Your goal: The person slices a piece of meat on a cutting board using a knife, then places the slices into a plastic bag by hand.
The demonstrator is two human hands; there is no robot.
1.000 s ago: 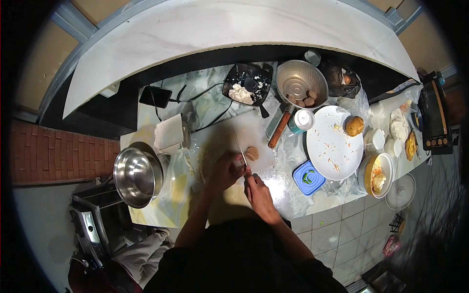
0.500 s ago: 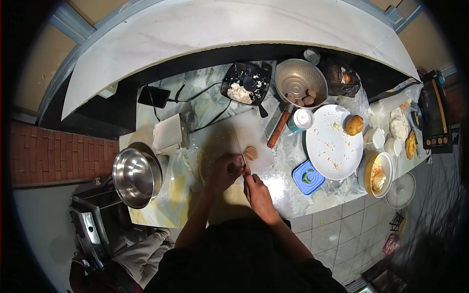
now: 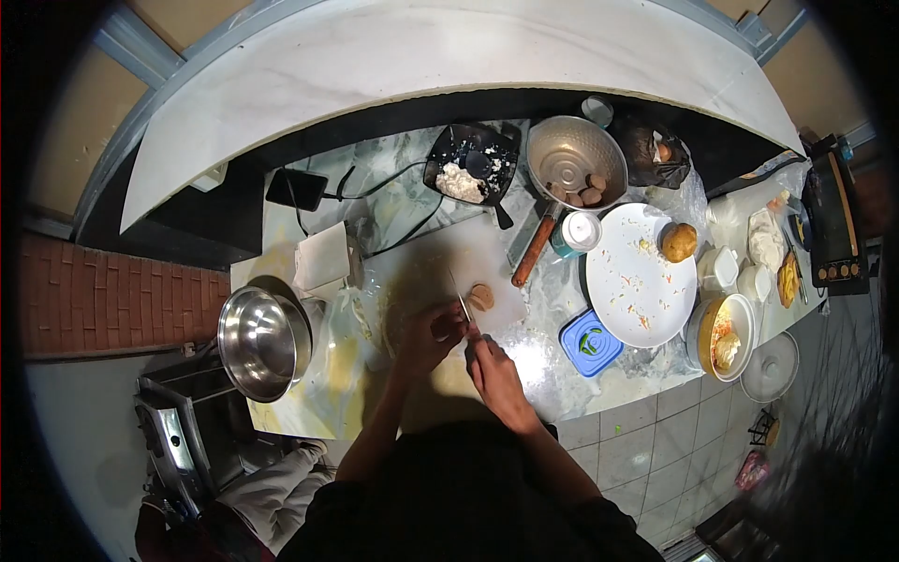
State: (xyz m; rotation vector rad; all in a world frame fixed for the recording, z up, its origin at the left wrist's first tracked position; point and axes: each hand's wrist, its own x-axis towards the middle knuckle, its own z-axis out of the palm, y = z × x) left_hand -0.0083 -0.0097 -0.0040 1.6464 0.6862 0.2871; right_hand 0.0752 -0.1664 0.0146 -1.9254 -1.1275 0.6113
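Note:
My right hand grips a knife by its handle, with the blade pointing away from me over the white cutting board. My left hand is close on the left of the blade. Its fingers are curled and pinched together; whatever they may hold is hidden. Just right of the blade, brown rounded pieces of food lie together on the board. Their exact kind I cannot make out.
A steel bowl stands at left. Behind the board are a black dish of white crumbly food and a saucepan holding brown pieces. A white plate with a potato and a blue lid are at right.
My left hand has shifted slightly, and the knife blade has changed its angle a little beside the brown pieces. My right hand keeps its hold; the pieces lie nearly where they were.

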